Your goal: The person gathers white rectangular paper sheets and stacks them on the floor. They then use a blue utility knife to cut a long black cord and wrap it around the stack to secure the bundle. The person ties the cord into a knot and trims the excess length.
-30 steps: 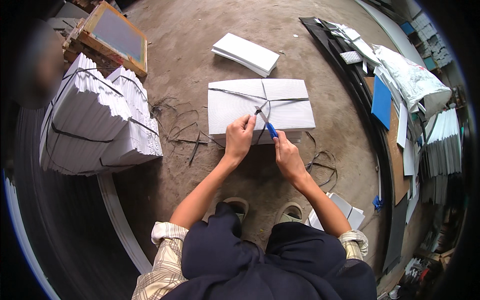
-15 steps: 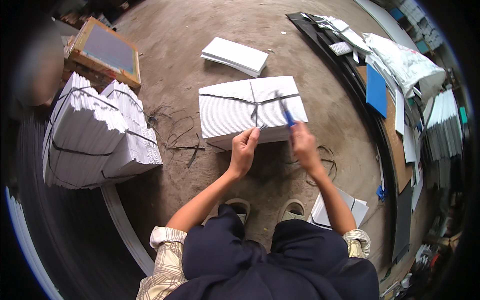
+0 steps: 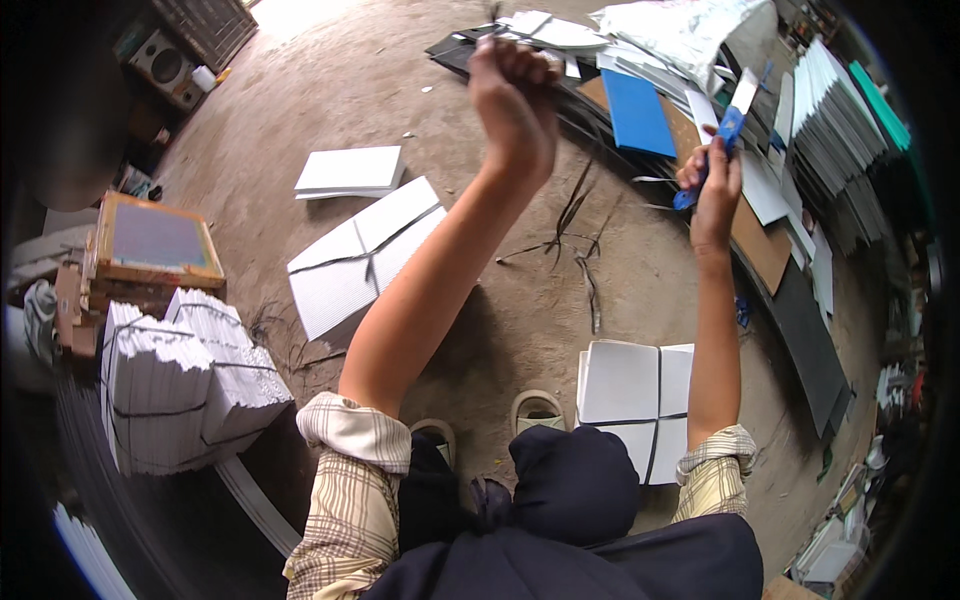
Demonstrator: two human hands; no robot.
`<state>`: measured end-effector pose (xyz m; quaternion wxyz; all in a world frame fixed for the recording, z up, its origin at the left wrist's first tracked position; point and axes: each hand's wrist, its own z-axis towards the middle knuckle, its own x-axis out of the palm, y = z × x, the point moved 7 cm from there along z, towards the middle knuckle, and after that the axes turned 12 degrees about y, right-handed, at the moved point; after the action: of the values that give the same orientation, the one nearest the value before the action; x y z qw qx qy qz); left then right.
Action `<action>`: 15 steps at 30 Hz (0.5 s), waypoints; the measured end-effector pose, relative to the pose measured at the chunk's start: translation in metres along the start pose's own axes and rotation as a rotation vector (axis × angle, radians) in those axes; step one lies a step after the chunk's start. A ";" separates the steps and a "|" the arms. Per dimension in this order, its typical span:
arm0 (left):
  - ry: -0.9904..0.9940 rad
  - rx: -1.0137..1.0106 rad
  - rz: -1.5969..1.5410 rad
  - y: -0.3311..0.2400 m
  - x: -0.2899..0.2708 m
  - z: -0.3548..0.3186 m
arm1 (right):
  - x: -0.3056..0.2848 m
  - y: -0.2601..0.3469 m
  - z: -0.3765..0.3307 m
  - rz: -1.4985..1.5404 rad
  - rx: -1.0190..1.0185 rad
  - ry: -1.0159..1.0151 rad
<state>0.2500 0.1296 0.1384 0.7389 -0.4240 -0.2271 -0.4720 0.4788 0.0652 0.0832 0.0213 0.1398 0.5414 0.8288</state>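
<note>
Blue cutter [image 3: 722, 140] in right hand [image 3: 712, 182]

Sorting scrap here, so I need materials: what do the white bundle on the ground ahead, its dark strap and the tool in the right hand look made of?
The white bundle looks like stacked paper or card sheets: matte, with a flat top face. Its dark strap seems thin plastic banding, narrow and flat, though that is uncertain. The tool in the right hand has a glossy blue handle, likely plastic, and a pale blade, probably metal.

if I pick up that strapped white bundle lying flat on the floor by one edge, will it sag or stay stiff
The white bundle is a thin flat stack, so it would probably bend a little. Its crossed dark straps should keep the sheets together. It looks light for its spread.
</note>
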 end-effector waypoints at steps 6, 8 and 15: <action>-0.011 -0.466 1.155 0.100 -0.112 -0.116 | -0.087 -0.191 -0.078 -0.654 0.466 0.090; 0.209 -0.671 1.468 0.132 -0.148 -0.164 | -0.112 -0.265 -0.120 -0.697 0.538 0.171; 0.509 -1.266 1.677 0.120 -0.226 -0.234 | -0.085 -0.295 -0.145 -1.265 0.461 0.277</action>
<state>0.2397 0.0707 -0.2028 0.4987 -0.6386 0.5809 0.0783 0.4890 0.0419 -0.2557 0.4014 -0.3095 0.6790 0.5310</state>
